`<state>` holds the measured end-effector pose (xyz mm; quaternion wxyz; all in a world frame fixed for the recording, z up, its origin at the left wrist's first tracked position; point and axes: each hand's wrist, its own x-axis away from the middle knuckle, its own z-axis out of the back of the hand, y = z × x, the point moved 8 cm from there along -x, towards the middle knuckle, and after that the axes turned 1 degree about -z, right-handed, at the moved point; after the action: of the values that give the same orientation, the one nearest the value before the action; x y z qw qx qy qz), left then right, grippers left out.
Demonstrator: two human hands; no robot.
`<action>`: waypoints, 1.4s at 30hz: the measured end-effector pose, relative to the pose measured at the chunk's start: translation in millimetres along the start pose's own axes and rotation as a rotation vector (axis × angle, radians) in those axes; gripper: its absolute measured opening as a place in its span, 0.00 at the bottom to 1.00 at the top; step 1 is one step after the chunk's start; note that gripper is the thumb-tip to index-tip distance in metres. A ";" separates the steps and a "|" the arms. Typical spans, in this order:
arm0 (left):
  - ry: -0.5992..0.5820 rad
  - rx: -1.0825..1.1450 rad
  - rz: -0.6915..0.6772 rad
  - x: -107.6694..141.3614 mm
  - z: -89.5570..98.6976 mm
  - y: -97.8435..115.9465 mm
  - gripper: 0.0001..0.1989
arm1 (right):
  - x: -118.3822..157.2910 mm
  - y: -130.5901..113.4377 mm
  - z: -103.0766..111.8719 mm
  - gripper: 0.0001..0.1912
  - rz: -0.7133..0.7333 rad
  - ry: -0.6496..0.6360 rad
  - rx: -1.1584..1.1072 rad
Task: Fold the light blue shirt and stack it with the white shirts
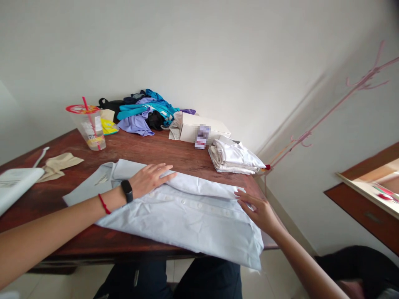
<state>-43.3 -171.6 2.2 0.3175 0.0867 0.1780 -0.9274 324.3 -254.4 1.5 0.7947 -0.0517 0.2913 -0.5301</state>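
Across table point(149, 148), shirt point(199, 226); collar point(106, 172) leftward

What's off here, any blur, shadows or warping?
All in the head view: soft light, no harsh glare on the pale shirt; a slanting shadow on the wall beside the pink rack; likely wide-angle warping; cup print hard to read; pixelation over part of the white box.
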 end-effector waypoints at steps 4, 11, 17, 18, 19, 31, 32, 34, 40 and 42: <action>-0.100 0.055 -0.058 1.4 -15.9 0.6 0.34 | 10.1 2.3 -7.8 0.11 0.042 -0.072 0.048; -0.114 0.193 -0.012 11.5 -18.3 -13.0 0.38 | 24.8 0.0 -2.6 0.16 0.015 -0.092 0.114; -0.184 0.295 0.045 35.2 -24.0 -5.7 0.29 | 28.9 7.4 -10.4 0.14 -0.011 -0.203 0.130; -0.199 0.303 0.082 42.2 -23.4 -8.4 0.27 | 27.4 5.7 -12.2 0.13 0.000 -0.223 0.151; -0.203 0.310 0.126 49.6 -20.8 -12.9 0.26 | 24.1 2.1 -13.2 0.12 0.014 -0.231 0.178; -0.116 0.275 1.067 147.8 8.4 -134.1 0.23 | -121.9 -217.8 -90.4 0.10 0.507 -0.324 -0.118; -0.150 0.335 1.076 148.9 1.5 -136.2 0.24 | -134.4 -236.0 -106.2 0.10 0.558 -0.346 -0.149; -0.168 0.440 1.050 147.2 -8.1 -138.0 0.26 | -158.3 -263.4 -140.1 0.12 0.622 -0.369 -0.189; -0.031 0.631 0.935 140.6 -17.6 -139.1 0.19 | -199.3 -298.0 -233.3 0.32 0.657 -0.404 -0.226; 0.006 0.661 0.959 142.3 -19.8 -139.8 0.19 | -203.1 -296.4 -250.9 0.34 0.577 -0.389 -0.232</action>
<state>-240.4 -140.7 -16.6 0.6575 0.2548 -0.1791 -0.6861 -100.8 -148.5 -6.6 0.9408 -0.1571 0.1955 -0.2279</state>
